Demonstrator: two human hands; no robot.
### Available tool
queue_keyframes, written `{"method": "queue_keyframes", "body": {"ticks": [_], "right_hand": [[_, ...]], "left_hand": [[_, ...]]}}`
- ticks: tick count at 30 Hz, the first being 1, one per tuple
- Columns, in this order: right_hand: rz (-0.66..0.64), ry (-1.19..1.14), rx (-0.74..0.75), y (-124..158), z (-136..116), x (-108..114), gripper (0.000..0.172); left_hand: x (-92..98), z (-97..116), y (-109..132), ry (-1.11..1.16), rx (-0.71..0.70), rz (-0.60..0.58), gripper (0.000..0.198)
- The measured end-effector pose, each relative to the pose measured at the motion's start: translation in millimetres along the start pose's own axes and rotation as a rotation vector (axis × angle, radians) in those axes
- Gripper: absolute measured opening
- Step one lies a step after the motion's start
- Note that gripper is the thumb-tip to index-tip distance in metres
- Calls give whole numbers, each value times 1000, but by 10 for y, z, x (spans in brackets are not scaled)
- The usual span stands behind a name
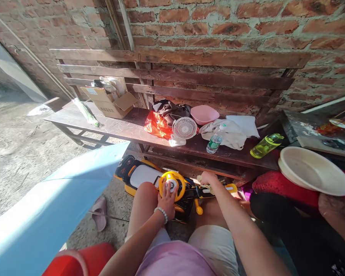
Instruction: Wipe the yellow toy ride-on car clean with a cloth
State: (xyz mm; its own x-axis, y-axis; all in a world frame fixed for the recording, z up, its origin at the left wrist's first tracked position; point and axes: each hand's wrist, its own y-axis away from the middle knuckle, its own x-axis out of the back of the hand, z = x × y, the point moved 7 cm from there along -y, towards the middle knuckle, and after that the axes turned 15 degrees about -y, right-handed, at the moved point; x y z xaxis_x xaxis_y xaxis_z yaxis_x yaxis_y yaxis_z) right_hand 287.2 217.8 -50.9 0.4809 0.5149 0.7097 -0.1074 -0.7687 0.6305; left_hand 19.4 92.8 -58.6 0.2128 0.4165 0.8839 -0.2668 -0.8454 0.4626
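Observation:
A black, white and yellow ride-on toy point(145, 174) stands on the ground in front of my knees. My left hand point(167, 199), with a beaded bracelet at its wrist, rests on the centre of the yellow steering wheel point(183, 184), its fingers spread. Farther right, my right hand point(208, 179) has its fingers curled round a pale yellowish cloth point(204, 185) against the dark front part of the toy. A yellow knob point(199, 207) sticks out below that hand.
A wooden bench point(123, 124) holds a cardboard box point(109, 103), a fan point(184, 128), a water bottle point(214, 143) and a green bottle point(266, 145). A person's hand point(333, 205) is beside cream basins point(313, 168). A blue umbrella point(60, 203) and red bucket point(94, 257) are left.

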Motion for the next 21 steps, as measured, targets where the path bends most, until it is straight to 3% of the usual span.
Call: {"method": "queue_keyframes", "body": {"ticks": [3, 6, 15, 18, 21], "right_hand": [[85, 39, -91, 103, 362, 217, 38], [124, 36, -128, 157, 439, 242, 43], [-118, -123, 198, 22, -642, -481, 27], [-107, -109, 190, 17, -642, -466, 25], [-26, -53, 116, -1, -411, -297, 34]], "left_hand": [[4, 7, -4, 6, 5, 19, 114], [39, 25, 11, 2, 8, 0, 113], [29, -13, 15, -32, 9, 27, 116], [11, -23, 9, -52, 11, 27, 116], [32, -17, 16, -65, 14, 29, 115]]}}
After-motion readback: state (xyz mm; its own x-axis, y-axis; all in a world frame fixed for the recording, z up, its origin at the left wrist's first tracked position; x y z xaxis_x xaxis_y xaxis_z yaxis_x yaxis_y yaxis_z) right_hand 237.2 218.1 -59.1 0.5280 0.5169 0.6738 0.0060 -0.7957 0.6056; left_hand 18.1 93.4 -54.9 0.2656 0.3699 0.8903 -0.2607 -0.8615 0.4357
